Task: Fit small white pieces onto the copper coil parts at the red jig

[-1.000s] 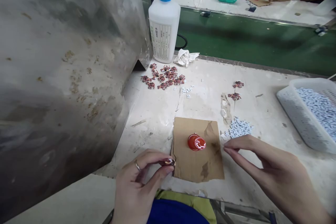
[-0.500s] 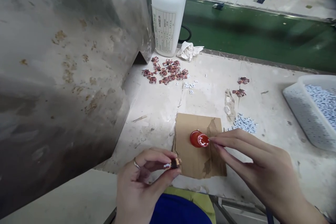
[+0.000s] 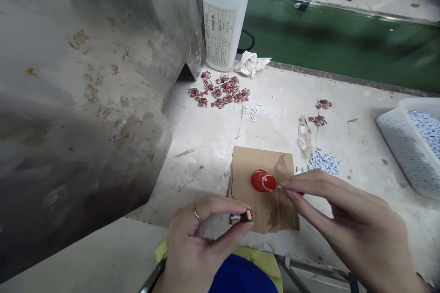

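- "grips?"
- "left hand (image 3: pixel 202 243) pinched a small figure (image 3: pixel 246 215); right hand (image 3: pixel 361 220) pinched a pale bit (image 3: pixel 279 187), red cup (image 3: pixel 263 181) just beside its fingertips."
- "handling?"
- "light, steady pinches seemed best."

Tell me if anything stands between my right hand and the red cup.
Nothing visible does. The right hand pinches a small pale piece close beside the red cup; the left hand, with a small figure, is nearer you, outside that gap.
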`<move>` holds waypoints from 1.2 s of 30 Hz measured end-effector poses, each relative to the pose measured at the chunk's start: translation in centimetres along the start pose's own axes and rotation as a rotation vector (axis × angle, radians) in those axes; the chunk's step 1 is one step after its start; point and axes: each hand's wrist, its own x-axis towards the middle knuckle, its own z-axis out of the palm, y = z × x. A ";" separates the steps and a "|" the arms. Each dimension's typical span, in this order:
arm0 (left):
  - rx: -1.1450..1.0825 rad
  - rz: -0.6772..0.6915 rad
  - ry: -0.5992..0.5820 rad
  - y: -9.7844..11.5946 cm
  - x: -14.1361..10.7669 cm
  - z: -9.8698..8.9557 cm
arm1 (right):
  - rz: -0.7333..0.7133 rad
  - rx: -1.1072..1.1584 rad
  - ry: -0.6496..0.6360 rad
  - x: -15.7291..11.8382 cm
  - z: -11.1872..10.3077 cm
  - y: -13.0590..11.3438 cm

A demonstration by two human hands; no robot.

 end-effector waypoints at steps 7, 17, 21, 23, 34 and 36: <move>0.073 0.190 0.013 0.7 0.3 0.9 | 0.027 0.234 -0.058 -0.2 0.3 -2.3; 0.117 0.255 0.018 0.6 0.3 1.3 | -0.007 0.312 -0.059 -0.1 1.2 -2.8; 0.124 0.262 0.022 0.5 0.2 1.2 | -0.018 0.306 -0.080 -0.1 1.1 -2.6; 0.122 0.267 0.022 0.5 0.1 1.2 | -0.022 0.292 -0.100 -0.1 1.1 -2.5; 0.105 0.288 0.062 0.7 0.1 1.3 | -0.162 0.012 -0.098 -1.6 0.1 -2.8; 0.107 0.310 0.057 0.9 0.1 1.3 | -0.208 -0.058 -0.066 -2.3 0.2 -2.9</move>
